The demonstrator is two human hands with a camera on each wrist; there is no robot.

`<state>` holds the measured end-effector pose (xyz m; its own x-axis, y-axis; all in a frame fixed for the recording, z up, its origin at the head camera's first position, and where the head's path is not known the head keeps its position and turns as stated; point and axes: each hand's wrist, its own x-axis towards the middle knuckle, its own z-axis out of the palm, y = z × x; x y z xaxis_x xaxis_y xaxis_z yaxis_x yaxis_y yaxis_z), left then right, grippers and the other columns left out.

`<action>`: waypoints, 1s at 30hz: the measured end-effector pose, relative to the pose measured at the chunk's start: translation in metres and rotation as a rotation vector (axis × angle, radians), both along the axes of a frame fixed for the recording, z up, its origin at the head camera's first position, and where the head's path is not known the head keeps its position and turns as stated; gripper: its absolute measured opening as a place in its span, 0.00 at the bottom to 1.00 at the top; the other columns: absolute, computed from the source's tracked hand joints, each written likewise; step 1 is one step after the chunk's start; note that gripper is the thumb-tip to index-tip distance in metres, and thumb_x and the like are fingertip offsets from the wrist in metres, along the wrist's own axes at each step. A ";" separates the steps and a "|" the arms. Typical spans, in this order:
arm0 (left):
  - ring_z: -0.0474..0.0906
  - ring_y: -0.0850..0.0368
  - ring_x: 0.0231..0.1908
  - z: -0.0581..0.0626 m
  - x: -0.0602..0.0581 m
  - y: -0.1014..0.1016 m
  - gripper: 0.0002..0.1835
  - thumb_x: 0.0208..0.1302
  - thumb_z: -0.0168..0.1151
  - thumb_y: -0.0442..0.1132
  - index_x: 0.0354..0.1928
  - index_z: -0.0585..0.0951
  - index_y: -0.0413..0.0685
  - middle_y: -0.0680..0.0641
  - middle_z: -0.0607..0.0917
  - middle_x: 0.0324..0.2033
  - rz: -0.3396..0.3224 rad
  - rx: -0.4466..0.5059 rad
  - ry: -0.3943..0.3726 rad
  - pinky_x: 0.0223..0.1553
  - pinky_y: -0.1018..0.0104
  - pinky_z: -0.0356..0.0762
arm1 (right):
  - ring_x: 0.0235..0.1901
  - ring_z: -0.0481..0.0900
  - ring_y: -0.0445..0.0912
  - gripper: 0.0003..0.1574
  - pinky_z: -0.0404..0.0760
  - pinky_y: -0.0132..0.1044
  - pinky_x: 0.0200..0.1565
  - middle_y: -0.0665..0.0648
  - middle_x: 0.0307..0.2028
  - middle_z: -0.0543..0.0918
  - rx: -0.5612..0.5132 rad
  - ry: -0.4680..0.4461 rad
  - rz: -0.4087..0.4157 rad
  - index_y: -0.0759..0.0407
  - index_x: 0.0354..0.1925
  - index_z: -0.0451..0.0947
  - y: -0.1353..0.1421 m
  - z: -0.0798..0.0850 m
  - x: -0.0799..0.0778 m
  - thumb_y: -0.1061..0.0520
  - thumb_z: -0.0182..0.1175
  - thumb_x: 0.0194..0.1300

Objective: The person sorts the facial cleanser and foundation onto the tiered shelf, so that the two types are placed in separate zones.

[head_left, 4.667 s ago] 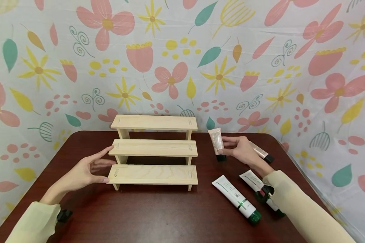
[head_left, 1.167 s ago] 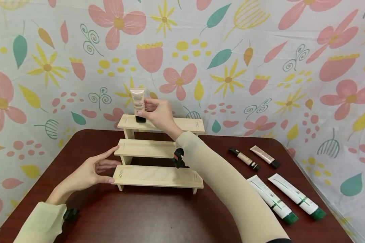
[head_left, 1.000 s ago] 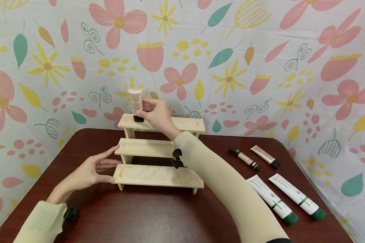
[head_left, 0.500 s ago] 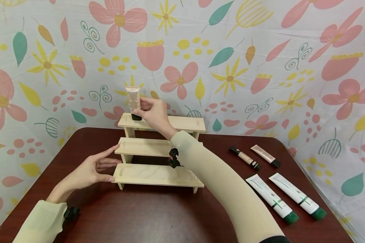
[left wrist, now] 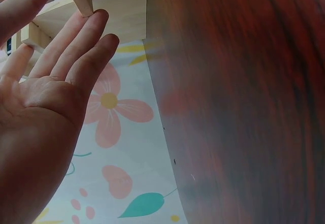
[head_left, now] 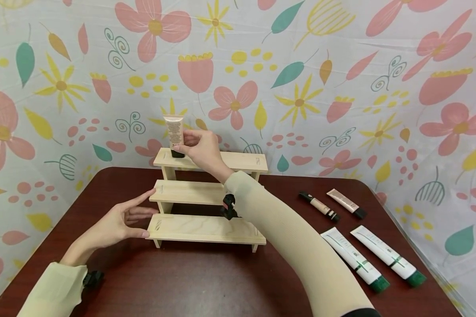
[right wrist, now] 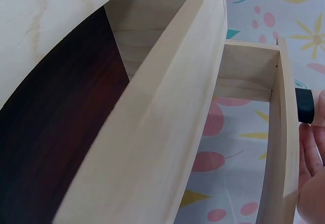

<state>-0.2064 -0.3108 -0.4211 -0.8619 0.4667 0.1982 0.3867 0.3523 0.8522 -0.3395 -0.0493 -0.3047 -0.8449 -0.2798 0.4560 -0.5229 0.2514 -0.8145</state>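
A pale beige squeeze tube [head_left: 174,131] stands upright, black cap down, at the left end of the top step of a three-tier wooden display stand [head_left: 206,228]. My right hand [head_left: 204,150] pinches it low, near the cap. In the right wrist view the black cap [right wrist: 304,105] meets the top board's surface, with part of the hand at the frame edge. My left hand [head_left: 109,224] touches the left ends of the lower two steps, fingers extended. The left wrist view shows its palm [left wrist: 43,107] and straight fingers against the wood.
On the dark wooden table [head_left: 182,281], to the right, lie a slim black-capped beige tube [head_left: 319,206], a pinkish tube with black cap [head_left: 346,203], and two white tubes with green caps, one nearer [head_left: 355,259] and one farther right [head_left: 386,255]. A floral cloth [head_left: 238,66] hangs behind.
My right hand has carried the beige tube from the table's right side to the top step, then shifted it slightly left along it. My left hand stays at the stand.
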 end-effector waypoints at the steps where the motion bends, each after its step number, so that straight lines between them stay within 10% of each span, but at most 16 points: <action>1: 0.83 0.47 0.59 0.000 0.000 0.000 0.60 0.54 0.82 0.29 0.84 0.57 0.52 0.38 0.86 0.57 0.000 0.002 0.000 0.54 0.52 0.83 | 0.38 0.89 0.41 0.27 0.86 0.33 0.39 0.56 0.43 0.92 0.004 -0.002 0.003 0.62 0.57 0.88 0.000 0.000 0.000 0.60 0.80 0.59; 30: 0.83 0.44 0.59 0.001 0.001 0.000 0.59 0.54 0.82 0.29 0.85 0.57 0.52 0.38 0.86 0.57 -0.006 0.007 -0.004 0.53 0.51 0.84 | 0.41 0.89 0.44 0.23 0.84 0.31 0.43 0.59 0.45 0.91 0.061 0.003 0.040 0.67 0.57 0.86 0.006 0.000 -0.001 0.61 0.75 0.66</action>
<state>-0.2057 -0.3110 -0.4206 -0.8601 0.4701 0.1984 0.3854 0.3438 0.8563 -0.3403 -0.0431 -0.3047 -0.8310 -0.3404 0.4400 -0.5361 0.2793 -0.7966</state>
